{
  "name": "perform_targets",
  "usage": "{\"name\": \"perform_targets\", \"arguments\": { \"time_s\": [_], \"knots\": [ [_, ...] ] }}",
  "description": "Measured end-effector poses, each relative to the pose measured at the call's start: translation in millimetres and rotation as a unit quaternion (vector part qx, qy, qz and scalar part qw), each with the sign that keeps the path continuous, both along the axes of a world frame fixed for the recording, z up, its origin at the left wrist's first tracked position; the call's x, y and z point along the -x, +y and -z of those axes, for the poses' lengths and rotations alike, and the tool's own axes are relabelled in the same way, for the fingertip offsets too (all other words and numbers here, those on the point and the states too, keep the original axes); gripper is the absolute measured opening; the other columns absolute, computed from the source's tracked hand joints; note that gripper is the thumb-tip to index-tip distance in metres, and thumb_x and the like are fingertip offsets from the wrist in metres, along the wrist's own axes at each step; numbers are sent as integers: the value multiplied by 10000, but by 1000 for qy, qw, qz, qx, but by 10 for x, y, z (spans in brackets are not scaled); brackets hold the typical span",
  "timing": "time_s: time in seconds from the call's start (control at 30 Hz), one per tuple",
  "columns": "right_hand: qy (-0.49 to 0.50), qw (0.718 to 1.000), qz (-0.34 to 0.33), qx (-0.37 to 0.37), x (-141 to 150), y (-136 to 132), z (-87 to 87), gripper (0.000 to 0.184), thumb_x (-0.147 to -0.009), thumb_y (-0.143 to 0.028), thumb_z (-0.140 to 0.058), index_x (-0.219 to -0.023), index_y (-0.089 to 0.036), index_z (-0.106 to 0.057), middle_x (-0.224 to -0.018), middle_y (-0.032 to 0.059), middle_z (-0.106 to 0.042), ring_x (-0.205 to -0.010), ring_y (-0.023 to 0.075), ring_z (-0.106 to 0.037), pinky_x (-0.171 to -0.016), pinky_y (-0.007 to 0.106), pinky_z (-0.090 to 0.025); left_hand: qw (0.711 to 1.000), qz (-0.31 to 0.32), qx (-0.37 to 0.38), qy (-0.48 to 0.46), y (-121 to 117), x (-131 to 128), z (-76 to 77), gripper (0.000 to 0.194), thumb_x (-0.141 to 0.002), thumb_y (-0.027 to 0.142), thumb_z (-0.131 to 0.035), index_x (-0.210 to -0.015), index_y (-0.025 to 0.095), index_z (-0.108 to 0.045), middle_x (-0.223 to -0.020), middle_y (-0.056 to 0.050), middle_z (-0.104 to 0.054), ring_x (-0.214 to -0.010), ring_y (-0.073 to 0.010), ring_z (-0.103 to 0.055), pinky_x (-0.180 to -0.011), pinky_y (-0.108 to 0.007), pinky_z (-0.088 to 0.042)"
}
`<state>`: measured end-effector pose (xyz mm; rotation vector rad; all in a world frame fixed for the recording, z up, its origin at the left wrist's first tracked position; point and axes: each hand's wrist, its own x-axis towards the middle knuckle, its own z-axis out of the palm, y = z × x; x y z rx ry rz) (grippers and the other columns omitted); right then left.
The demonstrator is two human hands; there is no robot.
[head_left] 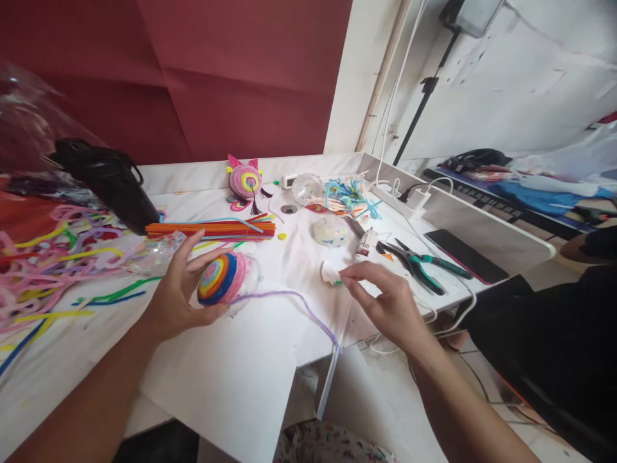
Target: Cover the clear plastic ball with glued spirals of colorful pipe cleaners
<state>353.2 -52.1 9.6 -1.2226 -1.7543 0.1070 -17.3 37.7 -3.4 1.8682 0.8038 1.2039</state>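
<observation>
My left hand (179, 287) is closed round a clear plastic ball (226, 278) wrapped in coloured pipe cleaner rings of blue, orange, yellow and pink. A purple pipe cleaner (299, 303) trails from the ball across the white table (231, 373) towards the edge. My right hand (385, 299) reaches over the table's right part, its fingertips pinching a small green bit (339, 282) beside a crumpled white scrap (330, 272).
A bundle of orange pipe cleaners (212, 229) lies behind the ball, loose coloured ones (53, 270) at left. A finished decorated ball with pink ears (245, 182) stands at the back. Clear balls (331, 231), a glue gun (366, 241), pliers (424, 265) and a phone (465, 254) lie at right. A black bag (108, 183) sits far left.
</observation>
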Motion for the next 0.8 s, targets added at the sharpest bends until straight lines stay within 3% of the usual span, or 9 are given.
{"name": "perform_targets", "arguments": {
  "time_s": [0.2,0.33,0.5,0.8],
  "knots": [
    [-42,987,-146,-45,616,290,-106,236,-1111,-201,-554,-1137,-149,-782,-973,114,-798,-877,211,-755,-777,327,-603,999,-6,-25,20,-45,-26,56,1199,-730,310,-994,-1715,361,-312,-1545,-157,-701,-1417,-381,-677,-1081,-479,-633],
    [-110,982,-152,-5,903,522,-112,258,-1148,-251,-530,-1243,-162,-753,-1033,108,-777,-927,208,-742,-810,317,-576,998,16,-45,29,-43,-14,69,1161,-765,274,-973,-1710,404,-311,-1575,-141,-683,-1414,-358,-681,-1079,-468,-630],
    [-187,973,-133,30,1011,609,-145,255,-1165,-257,-526,-1250,-156,-744,-1077,114,-765,-959,213,-738,-762,301,-528,998,27,-47,35,-65,-23,45,1193,-757,277,-981,-1713,436,-286,-1601,-138,-661,-1364,-342,-715,-1050,-454,-646],
    [-299,946,-102,-73,1012,631,-134,219,-1116,-86,-557,-1043,-150,-754,-888,60,-729,-791,178,-647,-692,302,-426,998,12,-38,45,-89,-33,28,1221,-763,308,-951,-1746,396,-233,-1593,-124,-671,-1323,-334,-740,-1058,-433,-646]
  ]
}}
